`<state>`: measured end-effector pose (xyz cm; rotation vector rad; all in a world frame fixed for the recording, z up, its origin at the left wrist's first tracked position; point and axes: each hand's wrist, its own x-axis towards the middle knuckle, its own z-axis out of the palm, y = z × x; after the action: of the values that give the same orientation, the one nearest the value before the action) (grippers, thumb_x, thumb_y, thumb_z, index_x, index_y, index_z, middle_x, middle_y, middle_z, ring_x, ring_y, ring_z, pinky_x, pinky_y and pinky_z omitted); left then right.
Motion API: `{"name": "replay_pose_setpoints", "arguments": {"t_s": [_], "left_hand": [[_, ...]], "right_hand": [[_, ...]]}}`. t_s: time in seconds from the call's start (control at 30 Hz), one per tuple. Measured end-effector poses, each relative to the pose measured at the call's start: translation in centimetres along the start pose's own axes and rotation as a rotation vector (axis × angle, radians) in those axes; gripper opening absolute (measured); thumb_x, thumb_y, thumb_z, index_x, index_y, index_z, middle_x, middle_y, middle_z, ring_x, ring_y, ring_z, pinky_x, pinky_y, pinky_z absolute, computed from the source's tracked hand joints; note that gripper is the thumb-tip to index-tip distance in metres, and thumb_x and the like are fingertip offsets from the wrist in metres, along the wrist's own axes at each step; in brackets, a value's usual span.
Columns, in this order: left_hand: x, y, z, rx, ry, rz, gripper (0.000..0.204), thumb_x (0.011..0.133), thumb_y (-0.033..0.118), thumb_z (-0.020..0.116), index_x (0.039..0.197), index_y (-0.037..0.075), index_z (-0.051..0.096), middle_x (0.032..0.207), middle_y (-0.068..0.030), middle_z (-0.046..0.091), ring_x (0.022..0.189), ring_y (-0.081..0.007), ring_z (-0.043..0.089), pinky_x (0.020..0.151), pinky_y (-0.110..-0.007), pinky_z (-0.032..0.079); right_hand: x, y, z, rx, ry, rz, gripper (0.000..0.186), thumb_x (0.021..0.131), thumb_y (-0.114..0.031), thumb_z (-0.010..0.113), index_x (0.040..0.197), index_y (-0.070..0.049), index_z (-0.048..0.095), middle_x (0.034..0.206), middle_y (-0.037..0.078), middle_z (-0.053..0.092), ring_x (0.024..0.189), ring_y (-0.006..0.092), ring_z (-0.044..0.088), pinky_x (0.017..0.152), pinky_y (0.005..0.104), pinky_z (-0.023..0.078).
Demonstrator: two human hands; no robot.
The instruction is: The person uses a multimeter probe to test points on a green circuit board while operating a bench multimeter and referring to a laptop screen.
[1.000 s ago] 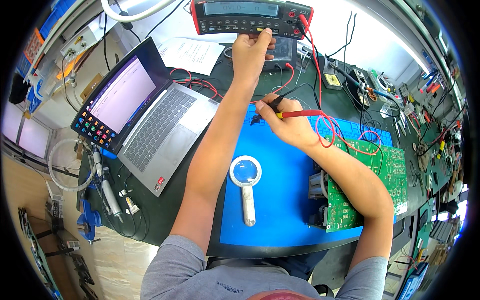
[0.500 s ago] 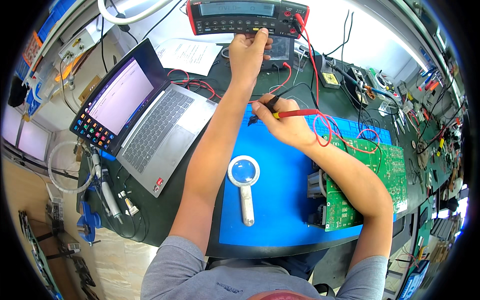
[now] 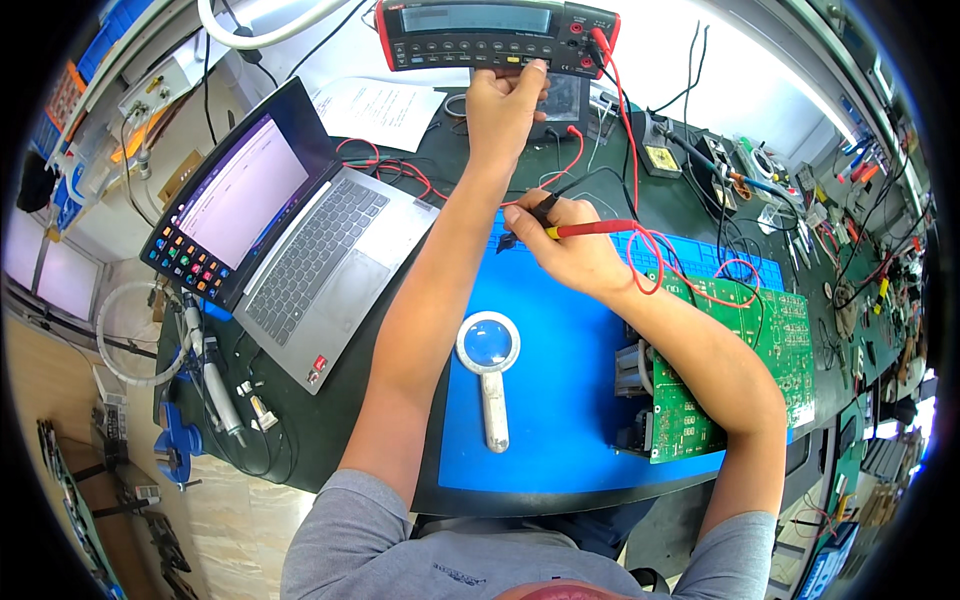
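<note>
At the far side of the bench, a bench multimeter with a red-and-black case faces me. My left hand reaches up to its lower edge, thumb on a front button and fingers curled underneath. Closed around the test probes is my right hand, above the far part of the blue mat. The red test probe lies across this hand, and the black test probe sticks out between thumb and fingers. A small black part shows by the fingertips; its kind is unclear.
A magnifying glass lies on the mat. Under my right forearm sits a green circuit board with large components at its left edge. An open laptop stands at left. Red and black leads loop near my right wrist; a soldering iron is beyond.
My left thumb has shifted slightly right along the multimeter's button row. Its display showed faint characters before and looks blank now. My right hand and the probes stay nearly still.
</note>
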<state>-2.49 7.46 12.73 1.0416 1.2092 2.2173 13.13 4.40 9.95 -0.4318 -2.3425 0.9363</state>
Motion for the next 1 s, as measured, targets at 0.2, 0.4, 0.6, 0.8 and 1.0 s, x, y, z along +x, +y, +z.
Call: {"name": "replay_pose_setpoints", "arguments": {"t_s": [0.2,0.4,0.6,0.8,1.0], "left_hand": [[0.7,-1.2,-1.4,-0.132,0.177,0.100,0.035,0.096,0.028,0.057,0.107,-0.005,0.053,0.096,-0.0181,0.065,0.081,-0.0239,0.067,0.056,-0.032,0.057],[2.4,-0.5,-4.5,-0.346,0.396,0.252,0.035,0.098,0.027,0.052,0.118,-0.001,0.043,0.108,-0.0172,0.059,0.092,-0.0245,0.065,0.062,-0.035,0.061],[2.0,0.7,-5.7,-0.368,0.360,0.267,0.052,0.096,0.023,0.053,0.137,-0.005,0.038,0.113,-0.0195,0.059,0.104,-0.0307,0.065,0.084,-0.045,0.060],[1.9,0.5,-6.0,-0.301,0.335,0.328,0.050,0.099,0.022,0.055,0.140,-0.004,0.041,0.114,-0.0178,0.061,0.104,-0.0293,0.066,0.083,-0.043,0.062],[1.9,0.1,-6.1,-0.287,0.333,0.331,0.046,0.101,0.021,0.055,0.139,-0.004,0.044,0.113,-0.0160,0.062,0.104,-0.0272,0.066,0.080,-0.040,0.063]], "right_hand": [[0.1,-0.2,-0.1,-0.002,-0.010,0.015,0.024,0.098,-0.020,0.063,0.096,0.003,0.068,0.068,0.015,0.066,0.056,0.0190,0.062,0.057,0.0342,0.049],[0.1,-0.1,0.1,0.003,0.034,0.015,0.028,0.095,-0.024,0.065,0.088,0.002,0.070,0.070,0.019,0.068,0.068,0.0350,0.070,0.062,0.0407,0.053],[0.1,-0.4,0.0,-0.002,0.030,0.018,0.027,0.094,-0.023,0.065,0.088,0.002,0.070,0.069,0.018,0.068,0.067,0.0346,0.070,0.062,0.0403,0.053],[0.0,-0.6,0.0,-0.001,0.029,0.025,0.026,0.094,-0.022,0.065,0.087,0.003,0.070,0.070,0.018,0.069,0.066,0.0341,0.070,0.062,0.0393,0.053],[0.1,-0.3,0.0,0.031,0.025,0.031,0.028,0.095,-0.023,0.065,0.087,0.003,0.069,0.070,0.018,0.069,0.066,0.0340,0.070,0.061,0.0393,0.053]]}}
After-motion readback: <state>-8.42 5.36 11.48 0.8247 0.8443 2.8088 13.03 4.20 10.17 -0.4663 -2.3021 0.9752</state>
